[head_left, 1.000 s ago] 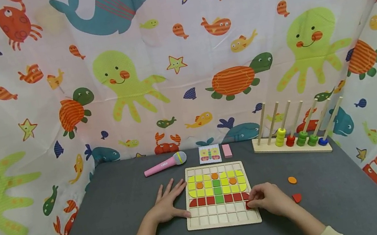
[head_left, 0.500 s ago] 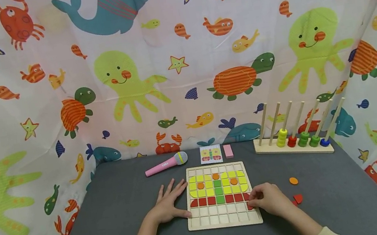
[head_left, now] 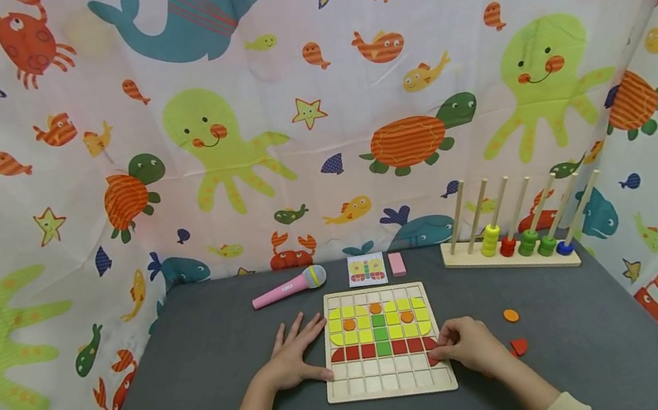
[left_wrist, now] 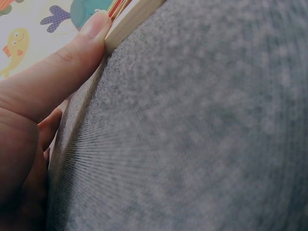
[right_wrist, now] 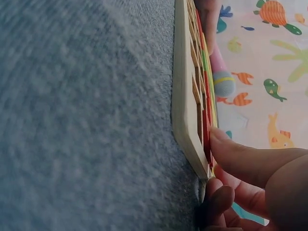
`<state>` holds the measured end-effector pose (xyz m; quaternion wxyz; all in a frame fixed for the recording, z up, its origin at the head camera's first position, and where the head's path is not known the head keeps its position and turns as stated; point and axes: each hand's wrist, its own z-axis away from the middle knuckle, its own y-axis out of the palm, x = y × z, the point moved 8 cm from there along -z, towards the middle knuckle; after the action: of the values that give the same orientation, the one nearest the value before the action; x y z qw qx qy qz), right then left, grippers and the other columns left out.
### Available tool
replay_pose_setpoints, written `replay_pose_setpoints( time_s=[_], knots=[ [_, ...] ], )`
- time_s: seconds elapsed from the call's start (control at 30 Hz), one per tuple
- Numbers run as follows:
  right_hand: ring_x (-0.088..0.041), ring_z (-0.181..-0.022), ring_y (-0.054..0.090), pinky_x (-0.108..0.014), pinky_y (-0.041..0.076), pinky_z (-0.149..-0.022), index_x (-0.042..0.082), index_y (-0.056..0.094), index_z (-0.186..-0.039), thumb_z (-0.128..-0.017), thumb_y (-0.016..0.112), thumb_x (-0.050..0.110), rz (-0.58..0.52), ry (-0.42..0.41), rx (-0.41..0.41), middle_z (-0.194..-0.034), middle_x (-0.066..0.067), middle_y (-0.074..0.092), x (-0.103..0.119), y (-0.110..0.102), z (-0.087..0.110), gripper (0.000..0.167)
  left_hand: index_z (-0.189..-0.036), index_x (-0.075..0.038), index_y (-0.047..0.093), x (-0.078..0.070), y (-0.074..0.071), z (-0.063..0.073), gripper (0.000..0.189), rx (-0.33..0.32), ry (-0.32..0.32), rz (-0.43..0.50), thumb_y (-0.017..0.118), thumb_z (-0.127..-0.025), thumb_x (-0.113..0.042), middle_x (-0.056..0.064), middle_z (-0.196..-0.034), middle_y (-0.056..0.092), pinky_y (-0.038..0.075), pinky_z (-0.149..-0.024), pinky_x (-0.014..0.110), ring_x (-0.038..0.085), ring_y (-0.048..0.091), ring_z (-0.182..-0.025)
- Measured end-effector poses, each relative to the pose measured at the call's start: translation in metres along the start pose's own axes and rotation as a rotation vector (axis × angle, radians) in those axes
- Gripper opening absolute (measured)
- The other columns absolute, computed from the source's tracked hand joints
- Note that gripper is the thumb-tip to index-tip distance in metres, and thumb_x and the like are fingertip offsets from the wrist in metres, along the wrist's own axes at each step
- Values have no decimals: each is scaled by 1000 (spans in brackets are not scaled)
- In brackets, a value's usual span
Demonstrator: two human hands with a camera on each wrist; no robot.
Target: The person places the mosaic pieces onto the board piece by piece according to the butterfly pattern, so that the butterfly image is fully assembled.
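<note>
A wooden grid board (head_left: 393, 394) lies on the table, with yellow, orange, green and red tiles set in its upper rows. At its right edge my right hand (head_left: 467, 347) pinches a red tile (head_left: 433, 358) between thumb and curled fingers, over the cell under the red row's end. In the right wrist view the thumb (right_wrist: 231, 147) is right at the red pieces by the board's corner. My left hand (head_left: 289, 362) lies on the left side, fingers spread, its thumb (left_wrist: 82, 45) against the board's edge. Part of the pinched tile is hidden by the fingertips.
Loose red pieces (head_left: 519, 346) and an orange disc (head_left: 510, 315) lie right of the right hand. Behind the board are a pink toy microphone (head_left: 288, 287), a pattern card (head_left: 367, 269), a pink block (head_left: 396, 264) and a peg stand with coloured rings (head_left: 510, 255).
The red tile has turned slightly at the board's right edge as the right fingers shift on it. The right forearm has moved a little left, baring another loose red piece. The left hand stays put.
</note>
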<state>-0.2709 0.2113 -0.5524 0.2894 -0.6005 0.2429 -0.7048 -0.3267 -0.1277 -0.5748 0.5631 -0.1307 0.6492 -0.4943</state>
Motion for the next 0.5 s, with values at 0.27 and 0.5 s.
replay_pose_setpoints(
  time_s=[0.27,0.5],
  knots=[
    [-16,-68,56,-29,45,-58,13,72,-87,-87,81,26,40,-22,-73,-75,-1,64,-5,-38,3,16,-161,-31,27,-1,0,-1,111,0,2,4,82,-70,-64,-6,-169,21,-14,-120,64,33,-5,-158],
    [-31,-90,67,-45,56,-72,1,69,-109,-93,74,26,149,23,-216,-99,-16,73,-54,-98,0,30,-161,-30,27,0,1,-1,111,4,2,3,82,-70,-64,-6,-169,21,-15,-120,63,32,-5,-158]
  ],
)
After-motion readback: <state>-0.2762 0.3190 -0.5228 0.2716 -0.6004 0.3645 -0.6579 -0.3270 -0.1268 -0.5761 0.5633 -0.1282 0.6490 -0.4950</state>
